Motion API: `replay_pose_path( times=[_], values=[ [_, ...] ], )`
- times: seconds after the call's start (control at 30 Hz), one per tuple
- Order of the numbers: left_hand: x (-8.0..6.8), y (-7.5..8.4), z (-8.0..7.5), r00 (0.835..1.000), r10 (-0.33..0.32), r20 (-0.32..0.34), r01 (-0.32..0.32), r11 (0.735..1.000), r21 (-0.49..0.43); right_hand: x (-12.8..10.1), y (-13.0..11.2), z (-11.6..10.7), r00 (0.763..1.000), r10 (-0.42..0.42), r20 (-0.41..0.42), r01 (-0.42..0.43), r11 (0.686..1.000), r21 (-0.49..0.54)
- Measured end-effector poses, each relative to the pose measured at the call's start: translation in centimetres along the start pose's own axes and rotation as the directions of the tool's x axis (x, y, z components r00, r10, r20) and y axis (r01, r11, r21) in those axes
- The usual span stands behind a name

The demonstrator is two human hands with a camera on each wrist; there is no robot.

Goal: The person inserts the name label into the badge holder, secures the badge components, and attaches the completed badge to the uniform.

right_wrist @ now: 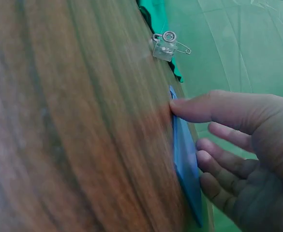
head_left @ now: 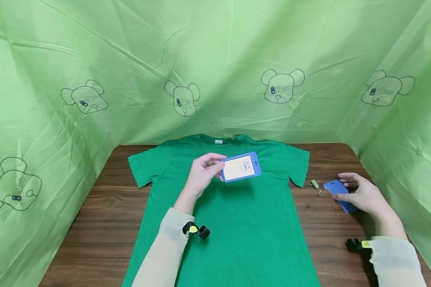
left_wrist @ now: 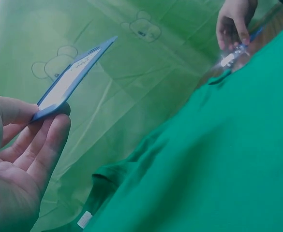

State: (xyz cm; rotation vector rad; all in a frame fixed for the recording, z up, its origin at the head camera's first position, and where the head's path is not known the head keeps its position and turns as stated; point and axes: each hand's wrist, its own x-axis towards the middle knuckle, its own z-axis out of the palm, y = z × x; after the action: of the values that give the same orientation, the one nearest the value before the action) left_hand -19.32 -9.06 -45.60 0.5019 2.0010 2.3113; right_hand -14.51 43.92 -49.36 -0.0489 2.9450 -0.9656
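Note:
My left hand (head_left: 204, 171) pinches a blue ID card holder (head_left: 240, 166) by its left end, above the green T-shirt (head_left: 230, 219). Its white insert, printed ID/IC CARD, faces up. In the left wrist view the holder (left_wrist: 71, 79) slants upward between thumb and fingers. On the right, my right hand (head_left: 362, 193) holds a flat blue plastic piece (head_left: 339, 193) at the table, thumb on one edge and fingertips at the opposite one. The right wrist view shows this piece (right_wrist: 186, 159) side-on. Just left of it lies a small clear badge clip (right_wrist: 165, 48) with a safety pin.
The T-shirt lies spread on a dark wooden table (head_left: 111, 215), collar toward the back. Green curtains (head_left: 215, 59) with printed bear heads hang behind and on both sides. In the head view the badge clip (head_left: 316, 188) lies beside the shirt's right sleeve.

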Motion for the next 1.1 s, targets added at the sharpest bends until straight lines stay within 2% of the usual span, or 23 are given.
replay_pose_path(
  times=[0.1, 0.2, 0.4, 0.63, 1.1],
  values=[
    [-0.01, 0.04, -0.01, 1.0, -0.008, -0.003, 0.008, 1.0, -0.003, 0.2, 0.16, 0.08, 0.998, -0.029, -0.055, 0.028, 1.0, -0.009],
    [-0.01, 0.05, -0.03, 1.0, -0.013, -0.007, 0.013, 1.0, -0.005, 0.23, 0.32, -0.04, 0.997, -0.006, -0.072, 0.004, 1.0, -0.031],
    [0.06, -0.05, 0.0, 1.0, -0.011, -0.002, 0.011, 1.0, -0.006, -0.18, 0.63, -0.57, 0.995, 0.092, -0.028, -0.094, 0.993, -0.077],
    [0.14, -0.08, 0.1, 1.0, -0.004, 0.011, 0.005, 1.0, -0.014, -0.27, 0.88, -0.7, 0.989, 0.151, -0.004, -0.151, 0.987, -0.047],
    [0.01, -0.46, 0.3, 1.0, -0.012, 0.013, 0.012, 1.0, -0.003, -0.32, 0.77, -0.33, 0.986, 0.165, 0.0, -0.165, 0.985, -0.049]
  ],
)
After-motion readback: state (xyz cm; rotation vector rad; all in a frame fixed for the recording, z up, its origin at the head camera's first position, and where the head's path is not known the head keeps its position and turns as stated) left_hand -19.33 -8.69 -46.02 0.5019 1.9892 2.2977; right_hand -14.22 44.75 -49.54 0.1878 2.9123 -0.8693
